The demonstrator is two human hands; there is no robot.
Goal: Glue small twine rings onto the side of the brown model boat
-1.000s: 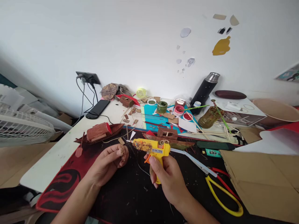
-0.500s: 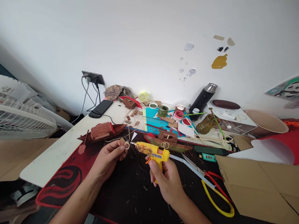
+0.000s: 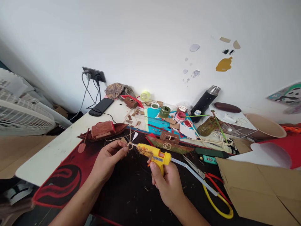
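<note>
My left hand [image 3: 112, 158] is closed in a pinch on a small ring of twine [image 3: 130, 145], from which a strand runs upward. In my right hand [image 3: 166, 182] is a yellow glue gun [image 3: 154, 154], its nozzle pointing left at the ring, with a clear glue stick [image 3: 195, 174] trailing from its back. The nozzle tip appears to meet the ring. Behind the gun lies a green-brown model boat [image 3: 174, 145] with twine rings on its side. A reddish-brown model boat [image 3: 103, 131] is beyond my left hand.
Scissors [image 3: 211, 185] and cardboard [image 3: 258, 191] lie to the right. Farther back are paint jars [image 3: 164, 111], a black flask [image 3: 205, 100], a phone [image 3: 101, 106] and wood scraps. A white fan [image 3: 25, 113] stands at the left, beside the table [image 3: 42, 157].
The ring and the glue gun's nozzle have come closer together. The camera view has shifted slightly. Both hands keep their holds.
</note>
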